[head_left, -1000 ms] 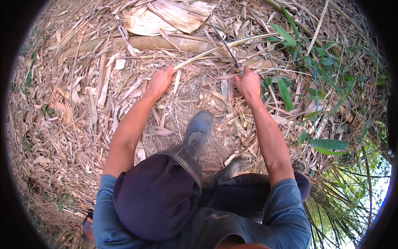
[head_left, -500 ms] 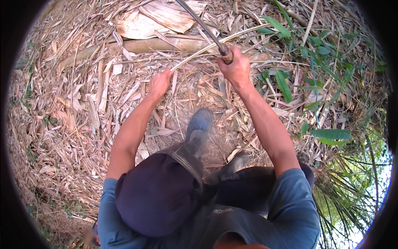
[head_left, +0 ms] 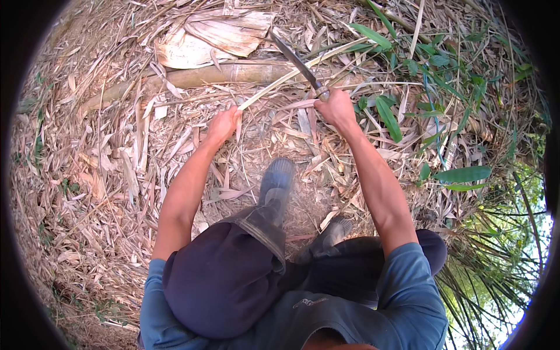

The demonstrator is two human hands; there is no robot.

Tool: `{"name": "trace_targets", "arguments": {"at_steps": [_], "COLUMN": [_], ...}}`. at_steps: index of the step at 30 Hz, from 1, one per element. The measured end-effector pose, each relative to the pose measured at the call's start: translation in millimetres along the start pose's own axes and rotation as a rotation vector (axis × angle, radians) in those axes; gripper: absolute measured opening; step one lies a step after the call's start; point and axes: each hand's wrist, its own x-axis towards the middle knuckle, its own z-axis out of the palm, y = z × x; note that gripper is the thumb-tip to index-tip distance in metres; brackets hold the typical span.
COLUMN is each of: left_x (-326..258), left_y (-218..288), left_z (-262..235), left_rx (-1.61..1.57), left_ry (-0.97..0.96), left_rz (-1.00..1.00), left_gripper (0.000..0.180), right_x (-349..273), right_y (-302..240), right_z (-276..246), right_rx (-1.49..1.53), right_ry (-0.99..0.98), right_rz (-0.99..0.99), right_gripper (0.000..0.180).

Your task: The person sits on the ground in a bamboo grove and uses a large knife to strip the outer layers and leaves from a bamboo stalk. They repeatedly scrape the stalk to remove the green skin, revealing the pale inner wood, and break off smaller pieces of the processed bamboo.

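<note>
My left hand point(head_left: 224, 125) is closed round the near end of a long, pale strip point(head_left: 274, 80) that looks like split bamboo. From there the strip slants up to the right, toward green leaves. My right hand point(head_left: 337, 109) grips the handle of a machete point(head_left: 296, 61), its fingers wrapped round it. The dark blade points up and to the left and crosses the strip in this view. Whether blade and strip touch, I cannot tell.
Beyond my hands a thick bamboo pole point(head_left: 224, 74) lies across the ground, with a broad dry sheath point(head_left: 213, 38) behind it. Leafy green stems point(head_left: 388, 119) stand at the right. Dry leaves cover the ground around my boots point(head_left: 276, 182).
The machete has swung lower, and its whole blade now shows lying across the strip. My right hand has shifted slightly nearer and to the right; my left hand still holds the strip.
</note>
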Motion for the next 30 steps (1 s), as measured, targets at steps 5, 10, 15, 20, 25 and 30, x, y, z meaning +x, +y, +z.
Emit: {"name": "trace_targets", "arguments": {"at_steps": [5, 10, 15, 20, 25, 30], "left_x": [-2, -2, 17, -2, -46, -83], "left_y": [2, -5, -15, -38, -61, -62], "left_z": [-6, -9, 0, -10, -24, -45], "left_rx": [-0.001, 0.054, -0.042, -0.105, -0.23, -0.096], "left_ry": [0.013, 0.013, 0.006, -0.014, -0.055, 0.099], "left_rz": [0.021, -0.005, 0.052, 0.081, -0.102, -0.097], "left_gripper": [0.032, 0.032, 0.035, 0.033, 0.046, 0.051], "right_x": [-7, -1, 32, 14, -49, -39], "right_y": [-82, -81, 3, 27, 108, 152], "right_z": [-44, -31, 20, 9, 27, 0], "right_rx": [0.16, 0.29, -0.156, 0.35, 0.928, 0.714], "right_ry": [0.178, 0.432, 0.019, -0.123, -0.048, -0.187], "right_rz": [-0.236, -0.431, 0.049, 0.218, 0.356, 0.472], "right_gripper": [0.035, 0.035, 0.042, 0.038, 0.017, 0.03]}}
